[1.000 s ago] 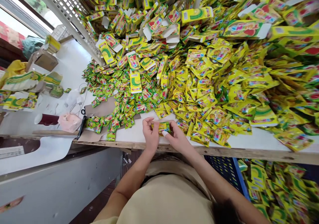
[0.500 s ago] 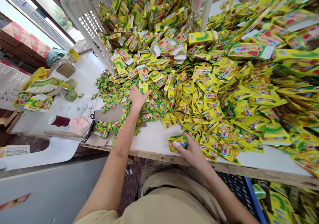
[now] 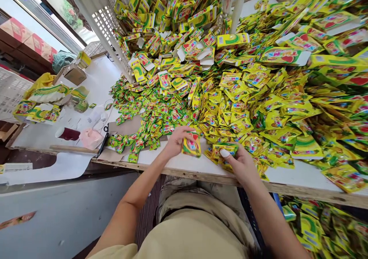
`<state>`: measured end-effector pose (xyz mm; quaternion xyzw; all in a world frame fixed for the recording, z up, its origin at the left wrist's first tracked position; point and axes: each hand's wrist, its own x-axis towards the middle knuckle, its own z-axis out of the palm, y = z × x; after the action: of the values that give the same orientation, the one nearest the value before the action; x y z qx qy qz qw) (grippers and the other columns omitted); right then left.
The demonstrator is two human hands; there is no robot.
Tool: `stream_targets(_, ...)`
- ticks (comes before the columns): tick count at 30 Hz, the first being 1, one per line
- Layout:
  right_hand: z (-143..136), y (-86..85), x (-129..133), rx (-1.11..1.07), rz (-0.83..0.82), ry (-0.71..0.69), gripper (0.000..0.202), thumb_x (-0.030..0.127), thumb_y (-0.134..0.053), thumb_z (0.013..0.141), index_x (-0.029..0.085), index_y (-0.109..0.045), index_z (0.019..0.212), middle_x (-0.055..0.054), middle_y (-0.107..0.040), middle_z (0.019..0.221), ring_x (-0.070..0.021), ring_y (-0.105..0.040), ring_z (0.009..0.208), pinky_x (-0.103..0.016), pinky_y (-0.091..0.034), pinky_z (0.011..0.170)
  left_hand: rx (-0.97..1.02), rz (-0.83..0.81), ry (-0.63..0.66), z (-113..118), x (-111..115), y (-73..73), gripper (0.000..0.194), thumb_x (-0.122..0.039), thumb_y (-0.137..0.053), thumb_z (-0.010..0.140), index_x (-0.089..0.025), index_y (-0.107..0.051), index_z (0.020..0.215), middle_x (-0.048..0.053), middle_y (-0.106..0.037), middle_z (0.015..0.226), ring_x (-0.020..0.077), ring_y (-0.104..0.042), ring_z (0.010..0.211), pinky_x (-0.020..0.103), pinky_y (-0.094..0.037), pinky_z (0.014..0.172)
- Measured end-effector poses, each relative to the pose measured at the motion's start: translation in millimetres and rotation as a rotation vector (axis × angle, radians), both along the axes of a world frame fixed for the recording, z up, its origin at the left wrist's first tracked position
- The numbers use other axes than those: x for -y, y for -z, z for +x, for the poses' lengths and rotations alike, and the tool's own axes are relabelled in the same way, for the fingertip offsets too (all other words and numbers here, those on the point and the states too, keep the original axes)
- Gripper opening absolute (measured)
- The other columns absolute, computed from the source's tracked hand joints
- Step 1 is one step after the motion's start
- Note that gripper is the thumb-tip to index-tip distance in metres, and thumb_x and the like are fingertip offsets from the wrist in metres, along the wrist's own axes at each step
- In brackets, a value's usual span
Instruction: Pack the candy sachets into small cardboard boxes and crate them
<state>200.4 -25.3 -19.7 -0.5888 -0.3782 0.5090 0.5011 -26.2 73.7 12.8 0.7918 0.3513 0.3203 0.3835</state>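
Near the table's front edge, my left hand point(image 3: 176, 142) is closed on a small yellow and green box point(image 3: 191, 144) with a red fruit picture. Just to its right, my right hand point(image 3: 242, 163) pinches yellow-green packets point(image 3: 222, 151), its thumb lying across them. The box and the packets are a short gap apart. Beyond my left hand spreads a heap of small green packets point(image 3: 155, 117). Larger yellow packets point(image 3: 235, 115) are piled behind and beside my right hand.
A white basket point(image 3: 99, 21) full of yellow boxes stands at the back. On the left of the table point(image 3: 100, 73) are a dark red cup point(image 3: 68, 133), pink tissue point(image 3: 90, 139), a black-handled tool point(image 3: 102, 145) and cartons. More packets point(image 3: 324, 224) lie below at the right.
My left hand has come back from the heap toward the front edge with the box in it. My right hand has shifted right and slightly up, still holding packets.
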Motion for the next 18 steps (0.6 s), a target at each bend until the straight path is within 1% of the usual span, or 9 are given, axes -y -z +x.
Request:
stream_targets(1, 1.0, -1.7, -0.9, -0.01, 0.0, 0.019, 0.036, 0.049, -0.068, 0.075, 0.024, -0.055, 0.098, -0.002, -0.065, 0.09, -0.0187, -0.061, 0.079, -0.032, -0.052, 0.072, -0.1, 0.028, 0.025, -0.3, 9.8, 4.9, 0.008, -0.026, -0.064, 0.08, -0.024, -0.071, 0.08, 0.009, -0.059, 0.13, 0.0277, -0.046, 0.129, 0.05, -0.032, 0.108)
stream_targets(3, 1.7, -2.8, 0.0, -0.019, -0.002, 0.018, 0.037, 0.049, -0.068, 0.075, 0.024, -0.055, 0.098, -0.003, -0.064, 0.09, -0.0195, -0.06, 0.078, -0.034, -0.052, 0.071, -0.28, 0.062, -0.003, -6.3, 23.8, 11.2, 0.025, -0.012, -0.055, 0.081, -0.029, -0.073, 0.085, 0.004, -0.045, 0.145, 0.0278, -0.027, 0.142, 0.054, -0.021, 0.114)
stream_targets(4, 1.6, -1.9, 1.5, -0.018, -0.002, 0.011, 0.037, 0.049, -0.068, 0.075, 0.024, -0.054, 0.098, -0.003, -0.065, 0.09, -0.0203, -0.061, 0.08, -0.035, -0.052, 0.072, -0.331, 0.067, -0.055, -11.0, 29.0, 12.9, 0.033, -0.008, -0.051, 0.08, -0.03, -0.073, 0.092, 0.003, -0.042, 0.148, 0.0273, -0.024, 0.144, 0.054, -0.02, 0.114)
stream_targets(5, 1.3, -0.1, 3.2, -0.013, -0.001, 0.006, 0.036, 0.049, -0.068, 0.076, 0.024, -0.054, 0.098, -0.003, -0.065, 0.091, -0.0212, -0.061, 0.083, -0.036, -0.052, 0.075, -0.345, 0.064, -0.139, -15.6, 33.9, 14.1, 0.038, -0.007, -0.049, 0.08, -0.03, -0.07, 0.101, 0.005, -0.042, 0.147, 0.0268, -0.026, 0.143, 0.054, -0.023, 0.113)
stream_targets(7, -0.3, 5.2, 6.4, 0.005, -0.005, 0.0, 0.036, 0.049, -0.067, 0.077, 0.024, -0.054, 0.099, -0.004, -0.065, 0.094, -0.0226, -0.061, 0.088, -0.038, -0.051, 0.08, -0.306, 0.018, -0.36, -21.0, 44.7, 16.3, 0.039, -0.012, -0.05, 0.082, -0.025, -0.062, 0.116, 0.012, -0.05, 0.134, 0.0261, -0.043, 0.13, 0.05, -0.035, 0.106)
stream_targets(9, -3.5, 10.1, 7.0, 0.027, -0.012, -0.005, 0.036, 0.049, -0.065, 0.078, 0.024, -0.053, 0.101, -0.004, -0.064, 0.096, -0.0227, -0.061, 0.09, -0.039, -0.05, 0.081, -0.282, -0.077, -0.528, -16.6, 57.9, 19.1, 0.044, -0.026, -0.059, 0.081, -0.017, -0.053, 0.124, 0.015, -0.056, 0.116, 0.0259, -0.054, 0.11, 0.046, -0.044, 0.095)
stream_targets(10, -5.7, 11.6, 5.9, 0.042, -0.01, -0.005, 0.036, 0.048, -0.064, 0.079, 0.024, -0.052, 0.103, -0.005, -0.064, 0.097, -0.0224, -0.06, 0.089, -0.038, -0.05, 0.081, -0.3, -0.132, -0.563, -10.6, 64.5, 20.8, 0.055, -0.034, -0.066, 0.077, -0.015, -0.049, 0.126, 0.014, -0.057, 0.11, 0.0264, -0.055, 0.105, 0.045, -0.046, 0.092)
stream_targets(13, -14.1, 10.0, -3.0, 0.134, 0.03, -0.01, 0.035, 0.046, -0.061, 0.082, 0.023, -0.05, 0.106, -0.006, -0.061, 0.099, -0.0221, -0.058, 0.089, -0.038, -0.048, 0.081, -0.421, -0.226, -0.548, 14.2, 77.4, 25.6, 0.085, -0.044, -0.08, 0.059, -0.013, -0.041, 0.129, 0.017, -0.054, 0.114, 0.0323, -0.052, 0.109, 0.049, -0.043, 0.094)
stream_targets(18, -29.5, -3.3, -29.8, 0.305, 0.128, -0.022, 0.032, 0.042, -0.056, 0.084, 0.021, -0.049, 0.106, -0.007, -0.06, 0.097, -0.0217, -0.057, 0.081, -0.036, -0.047, 0.074, -0.422, -0.286, -0.466, 33.7, 70.8, 25.6, 0.078, -0.022, -0.076, 0.061, -0.017, -0.039, 0.129, 0.017, -0.055, 0.121, 0.0338, -0.053, 0.113, 0.049, -0.042, 0.097)
